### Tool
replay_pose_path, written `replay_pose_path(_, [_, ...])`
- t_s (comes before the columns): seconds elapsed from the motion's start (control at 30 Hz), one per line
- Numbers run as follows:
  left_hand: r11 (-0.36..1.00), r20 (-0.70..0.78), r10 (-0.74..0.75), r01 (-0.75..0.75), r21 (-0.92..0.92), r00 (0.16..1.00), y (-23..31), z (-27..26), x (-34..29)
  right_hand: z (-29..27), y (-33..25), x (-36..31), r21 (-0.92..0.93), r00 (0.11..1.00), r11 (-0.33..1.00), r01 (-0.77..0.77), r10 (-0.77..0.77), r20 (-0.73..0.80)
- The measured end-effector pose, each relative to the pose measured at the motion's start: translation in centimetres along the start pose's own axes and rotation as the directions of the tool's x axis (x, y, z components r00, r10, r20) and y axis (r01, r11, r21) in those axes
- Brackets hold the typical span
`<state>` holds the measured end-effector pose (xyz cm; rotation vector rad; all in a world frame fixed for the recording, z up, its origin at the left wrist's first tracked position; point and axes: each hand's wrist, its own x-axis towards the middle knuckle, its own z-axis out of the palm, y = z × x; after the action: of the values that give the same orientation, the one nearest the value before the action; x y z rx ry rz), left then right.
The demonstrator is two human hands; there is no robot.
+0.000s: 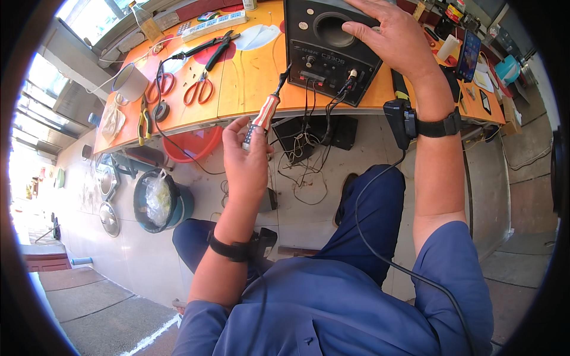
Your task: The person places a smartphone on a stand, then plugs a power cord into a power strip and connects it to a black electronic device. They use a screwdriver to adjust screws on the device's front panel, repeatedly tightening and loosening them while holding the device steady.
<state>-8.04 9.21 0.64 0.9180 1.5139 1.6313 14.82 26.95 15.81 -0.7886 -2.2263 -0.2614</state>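
A black speaker (332,56) stands at the table's near edge, its back panel with a round port, a knob and plugged-in cables facing me. My left hand (246,151) is closed around a screwdriver (268,110) with a striped red-and-white handle and a blue starred end. The dark tip of the tool points up beside the speaker's left edge; whether they touch, I cannot tell. At the speaker's upper right, my right hand (399,38) holds the cabinet, thumb stretched toward the port. Part of its fingers is cut off by the upper frame edge.
Scissors (198,92), pliers (144,121), long-handled cutters (221,50), a white power strip (214,25) and a cup (130,82) occupy the orange table's left side. A phone (469,56) stands at right. Loose cables (306,178) hang below; a bucket (184,204) sits on the floor.
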Motion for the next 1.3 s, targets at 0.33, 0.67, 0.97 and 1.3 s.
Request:
replay_pose_path(0.33, [0.952,-0.05,-0.064,0.046,-0.304,0.997,0.6,-0.1,0.3,-0.2,-0.2,0.1,0.018,1.0,1.0,-0.022,0.022,0.014])
replay_pose_path(0.67, [0.961,-0.019,0.213,-0.206,0.182,0.977,-0.2,-0.4,0.1,-0.1,-0.1,0.1,0.042,1.0,0.999,-0.021,0.021,0.012])
replay_pose_path(0.97, [0.995,-0.116,0.021,-0.032,-0.091,0.993,1.0,-0.3,0.1,0.0,-0.1,0.1,0.02,1.0,1.0,-0.018,0.018,0.012])
replay_pose_path(1.3, [0.993,0.029,-0.003,0.006,-0.119,1.0,0.5,-0.3,-0.3,0.1,0.1,0.0,0.04,1.0,0.999,-0.016,0.016,0.002])
